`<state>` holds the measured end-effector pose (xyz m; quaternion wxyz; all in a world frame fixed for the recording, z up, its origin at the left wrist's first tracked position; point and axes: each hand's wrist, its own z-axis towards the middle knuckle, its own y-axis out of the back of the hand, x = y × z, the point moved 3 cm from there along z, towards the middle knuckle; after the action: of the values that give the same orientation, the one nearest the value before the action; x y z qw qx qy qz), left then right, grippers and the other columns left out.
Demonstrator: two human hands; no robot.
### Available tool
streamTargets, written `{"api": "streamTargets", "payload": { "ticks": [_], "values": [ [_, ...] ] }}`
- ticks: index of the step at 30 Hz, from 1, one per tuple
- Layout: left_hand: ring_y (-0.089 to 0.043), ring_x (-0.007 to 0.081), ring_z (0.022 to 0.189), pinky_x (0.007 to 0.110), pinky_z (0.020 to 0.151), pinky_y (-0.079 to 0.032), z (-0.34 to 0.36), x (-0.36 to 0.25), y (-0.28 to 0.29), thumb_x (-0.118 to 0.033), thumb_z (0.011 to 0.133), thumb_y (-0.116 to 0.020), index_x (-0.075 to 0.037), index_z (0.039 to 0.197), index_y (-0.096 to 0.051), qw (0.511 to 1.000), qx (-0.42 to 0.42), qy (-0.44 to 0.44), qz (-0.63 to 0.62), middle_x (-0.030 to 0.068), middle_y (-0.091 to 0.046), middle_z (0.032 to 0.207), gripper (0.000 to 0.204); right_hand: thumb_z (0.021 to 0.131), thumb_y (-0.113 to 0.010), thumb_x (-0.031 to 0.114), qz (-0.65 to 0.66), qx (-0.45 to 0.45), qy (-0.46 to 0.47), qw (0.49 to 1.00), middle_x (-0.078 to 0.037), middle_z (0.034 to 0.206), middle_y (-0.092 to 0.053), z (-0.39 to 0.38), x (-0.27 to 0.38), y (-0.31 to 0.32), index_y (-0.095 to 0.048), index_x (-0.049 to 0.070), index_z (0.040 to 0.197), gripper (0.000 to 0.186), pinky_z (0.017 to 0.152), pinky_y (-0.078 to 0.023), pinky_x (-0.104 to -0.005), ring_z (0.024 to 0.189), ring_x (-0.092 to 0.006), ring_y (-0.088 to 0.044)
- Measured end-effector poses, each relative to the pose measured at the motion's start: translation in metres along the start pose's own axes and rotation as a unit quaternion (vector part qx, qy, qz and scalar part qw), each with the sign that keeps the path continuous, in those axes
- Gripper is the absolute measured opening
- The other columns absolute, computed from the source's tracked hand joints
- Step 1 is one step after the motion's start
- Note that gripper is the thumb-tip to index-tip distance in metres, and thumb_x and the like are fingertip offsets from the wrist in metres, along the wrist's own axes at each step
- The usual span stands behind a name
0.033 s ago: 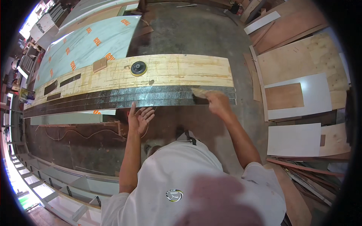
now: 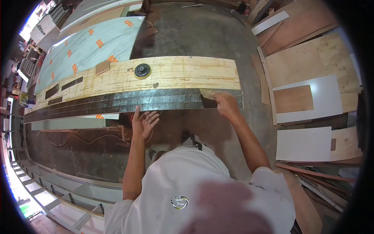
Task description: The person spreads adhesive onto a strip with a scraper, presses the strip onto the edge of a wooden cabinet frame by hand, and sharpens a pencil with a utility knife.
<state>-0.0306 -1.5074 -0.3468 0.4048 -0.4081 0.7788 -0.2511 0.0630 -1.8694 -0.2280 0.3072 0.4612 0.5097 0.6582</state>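
Several parts are covered, cut away or not clear to see.
The right hand covers one end of the pale piece, so its exact kind I cannot tell; whether the left hand touches the edge of the board is also not clear. The board hides the lower part of the marbled sheet. A reddish shape, strongly blurred, covers part of the shirt, and both are cut by the lower edge. The clutter at far left is too small to tell.
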Motion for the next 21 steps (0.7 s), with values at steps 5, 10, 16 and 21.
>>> {"api": "streamTargets", "payload": {
  "ticks": [5, 10, 16, 21],
  "values": [
    [-0.041, 0.0457, 0.137, 0.053, 0.11, -0.042, 0.005, 0.008, -0.013, -0.063, 0.086, -0.066, 0.014, 0.151, -0.003, 1.0, 0.003, 0.012, 0.025, 0.0349, -0.027, 0.152, 0.119, 0.078, -0.059, 0.003, -0.077, -0.104, 0.073, 0.989, -0.01, 0.107, -0.072, 0.008, -0.043, -0.034, -0.074, 0.017, 0.111, 0.04, 0.09, -0.05, -0.0424, 0.106, -0.0312, -0.066],
    [-0.039, 0.0465, 0.138, 0.053, 0.11, -0.041, 0.008, 0.012, -0.022, -0.063, 0.083, -0.069, 0.017, 0.149, -0.006, 1.0, -0.012, 0.015, 0.005, 0.0357, -0.026, 0.151, 0.121, 0.075, -0.06, 0.002, -0.046, -0.11, 0.11, 0.987, -0.011, 0.115, -0.071, -0.011, -0.05, -0.057, -0.074, 0.017, 0.113, 0.043, 0.098, -0.047, -0.0449, 0.111, -0.0312, -0.065],
    [-0.038, 0.0459, 0.139, 0.052, 0.111, -0.04, 0.004, 0.016, -0.031, -0.065, 0.083, -0.069, 0.019, 0.147, -0.015, 0.999, -0.038, -0.006, -0.011, 0.037, -0.029, 0.15, 0.118, 0.074, -0.061, 0.003, 0.007, -0.019, 0.12, 0.993, -0.011, 0.113, -0.071, -0.037, -0.049, -0.05, -0.074, 0.015, 0.108, 0.039, 0.098, -0.047, -0.0448, 0.108, -0.0321, -0.065],
    [-0.04, 0.0449, 0.138, 0.051, 0.11, -0.041, 0.004, 0.018, -0.025, -0.065, 0.085, -0.066, 0.018, 0.148, -0.014, 0.999, -0.03, -0.027, -0.015, 0.0367, -0.032, 0.149, 0.117, 0.073, -0.06, 0.003, 0.009, 0.01, 0.15, 0.989, -0.009, 0.107, -0.072, -0.069, -0.031, -0.029, -0.074, 0.014, 0.104, 0.036, 0.092, -0.049, -0.0446, 0.105, -0.0312, -0.065]
  ]
}}
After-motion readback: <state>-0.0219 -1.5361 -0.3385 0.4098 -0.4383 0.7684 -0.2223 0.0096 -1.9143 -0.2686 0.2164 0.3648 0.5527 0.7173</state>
